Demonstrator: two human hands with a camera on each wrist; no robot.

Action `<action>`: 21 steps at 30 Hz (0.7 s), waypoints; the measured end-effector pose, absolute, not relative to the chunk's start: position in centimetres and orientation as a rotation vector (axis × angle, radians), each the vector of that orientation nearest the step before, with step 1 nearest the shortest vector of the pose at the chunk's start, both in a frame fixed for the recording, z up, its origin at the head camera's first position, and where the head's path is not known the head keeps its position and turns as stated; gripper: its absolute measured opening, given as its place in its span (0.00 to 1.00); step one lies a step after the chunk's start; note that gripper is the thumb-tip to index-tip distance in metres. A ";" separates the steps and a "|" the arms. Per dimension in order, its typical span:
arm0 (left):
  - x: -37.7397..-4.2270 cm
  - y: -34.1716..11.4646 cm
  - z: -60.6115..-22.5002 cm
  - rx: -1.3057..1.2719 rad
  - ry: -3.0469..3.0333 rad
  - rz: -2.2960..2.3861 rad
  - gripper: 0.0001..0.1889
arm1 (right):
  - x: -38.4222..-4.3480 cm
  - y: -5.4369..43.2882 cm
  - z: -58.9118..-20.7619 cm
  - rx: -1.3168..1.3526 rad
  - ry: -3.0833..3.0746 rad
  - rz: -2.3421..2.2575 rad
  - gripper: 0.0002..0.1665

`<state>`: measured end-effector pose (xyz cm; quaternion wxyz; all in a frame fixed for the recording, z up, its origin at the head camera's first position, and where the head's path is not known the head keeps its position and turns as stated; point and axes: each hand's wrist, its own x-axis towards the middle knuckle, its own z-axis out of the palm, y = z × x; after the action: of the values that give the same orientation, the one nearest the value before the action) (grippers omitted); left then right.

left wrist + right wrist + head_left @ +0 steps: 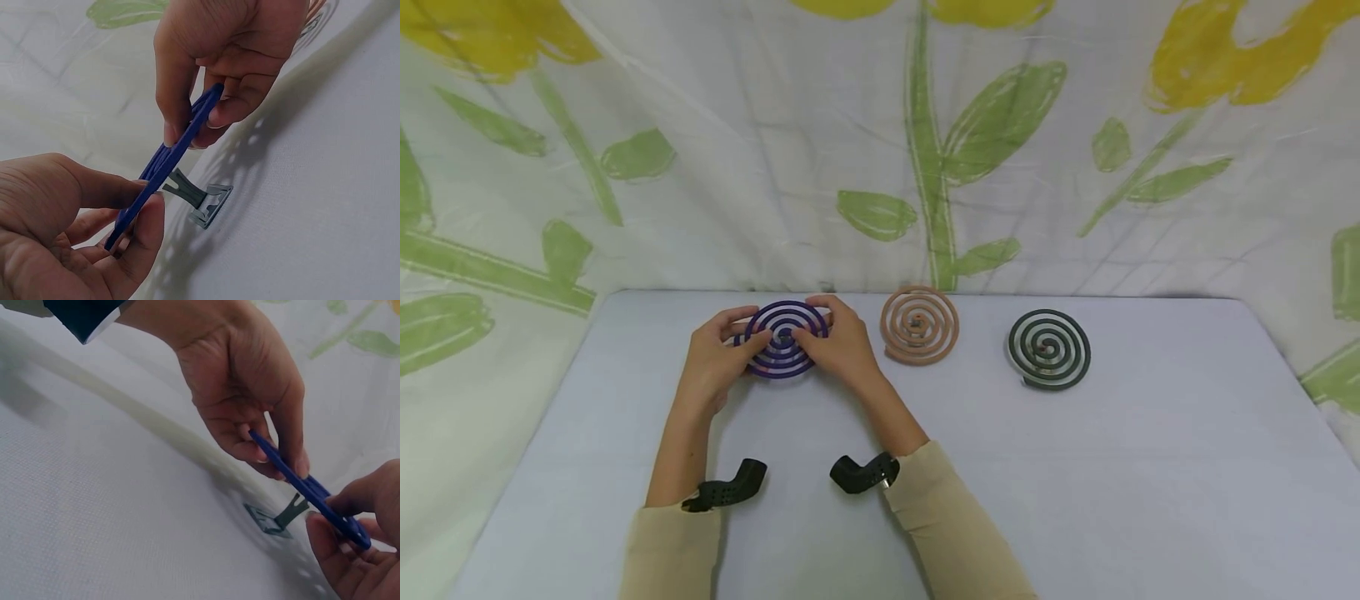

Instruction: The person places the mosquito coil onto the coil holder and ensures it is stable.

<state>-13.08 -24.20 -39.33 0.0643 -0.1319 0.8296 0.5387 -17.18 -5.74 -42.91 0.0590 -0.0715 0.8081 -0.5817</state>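
Note:
A blue-purple mosquito coil (164,167) is held tilted between both hands, off the table. My left hand (718,352) pinches its left edge, thumb on the near face and fingers behind. On the opposite edge, my right hand (844,343) pinches it the same way. Just under the coil, a small metal coil stand (200,199) sits on the table with its forked prong slanting up. In the right wrist view the prong of this stand (275,522) comes close to the coil's underside; whether they touch I cannot tell.
A brown mosquito coil (917,362) is propped on a stand right of my right hand. Farther right, a dark green coil (1049,385) is propped up likewise. Behind the white table (1150,467) hangs a flower-patterned cloth (760,167). Each wrist wears a black device.

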 end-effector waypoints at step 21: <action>-13.4 -24.0 -39.5 -0.417 2.490 1.592 0.32 | -17.2 -5.7 -43.0 -0.215 2.457 -1.761 0.28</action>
<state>-13.40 -24.03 -39.48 0.0783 -0.1393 0.8316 0.5318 -17.21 -5.68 -43.02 0.0557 -0.0709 0.8095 -0.5802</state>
